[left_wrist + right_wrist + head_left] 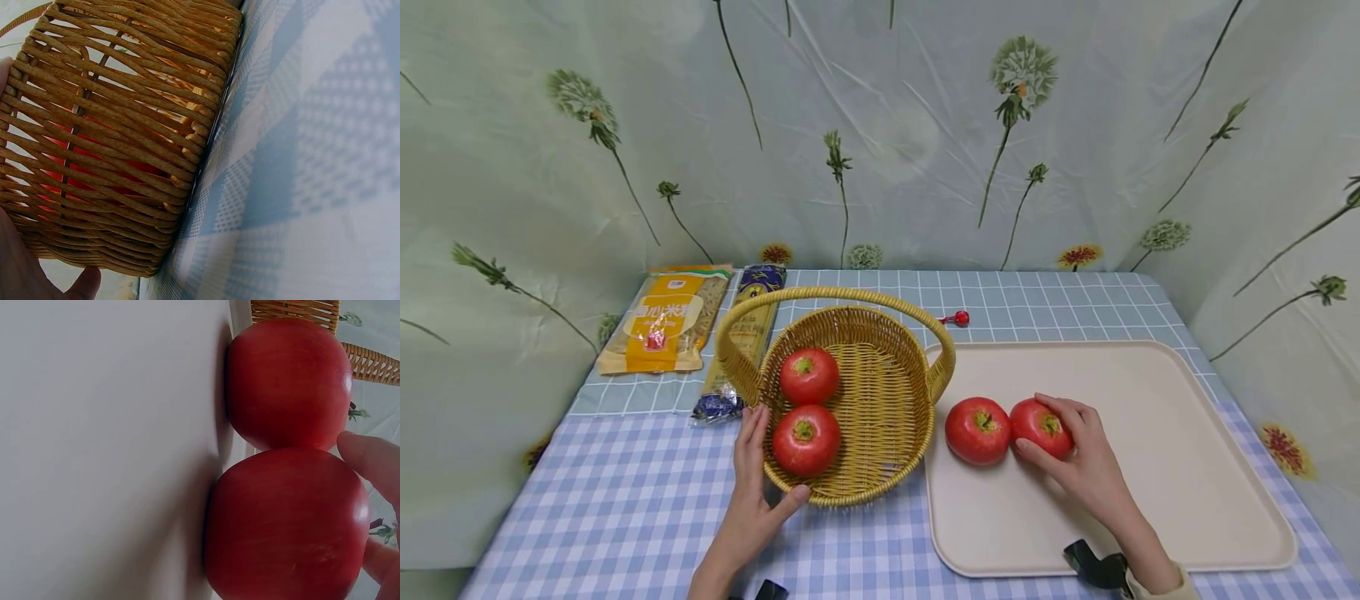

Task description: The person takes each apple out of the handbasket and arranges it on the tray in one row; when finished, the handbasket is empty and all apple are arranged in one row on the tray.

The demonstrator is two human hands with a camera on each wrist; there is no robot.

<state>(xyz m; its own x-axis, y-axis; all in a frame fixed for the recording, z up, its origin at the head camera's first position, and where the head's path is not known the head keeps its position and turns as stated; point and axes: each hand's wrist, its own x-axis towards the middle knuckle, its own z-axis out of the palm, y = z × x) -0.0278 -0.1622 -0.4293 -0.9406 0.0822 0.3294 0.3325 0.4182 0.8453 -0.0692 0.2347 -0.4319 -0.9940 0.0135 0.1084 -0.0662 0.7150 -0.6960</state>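
A round woven basket (880, 492) with a tall arched handle stands in the middle, two red apples (808, 375) inside along its left side. My left hand (751, 492) rests against the basket's left front, fingers fairly straight along the side and thumb spread at the front rim. In the left wrist view the basket's wall (119, 137) fills much of the picture, with red showing through the weave. On the beige tray (1150, 450) sit two more apples, side by side and touching. My right hand (1086, 458) holds the right-hand apple (1041, 427) between thumb and fingers; the other apple (287, 384) is just left of it.
Behind the basket to the left lie a yellow food bag (658, 321) and a long blue-and-yellow packet (748, 333). A small red object (958, 318) lies behind the basket's handle. A patterned curtain (910, 142) closes off the checked tablecloth (625, 492) at the back.
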